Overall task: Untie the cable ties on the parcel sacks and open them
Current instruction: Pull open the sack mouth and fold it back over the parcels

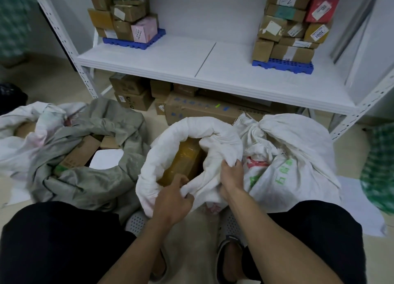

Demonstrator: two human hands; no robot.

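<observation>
A white woven parcel sack (170,138) stands open on the floor in front of me, its rim rolled down around a yellow-brown taped parcel (183,164). My left hand (173,200) grips the near fold of the rim. My right hand (231,178) grips the rim's right side. To the right, a second white sack (298,156) with green print is bunched and closed at its neck (259,128); no tie is visible. On the left lie an open grey sack (102,177) with boxes inside and another open white sack (27,134).
A white metal shelf (191,60) stands close ahead, carrying stacked cartons on two blue pallets (136,42) (283,66). More cartons (191,109) sit under it. My knees in black trousers frame the sack. A green-patterned bag (377,177) lies far right.
</observation>
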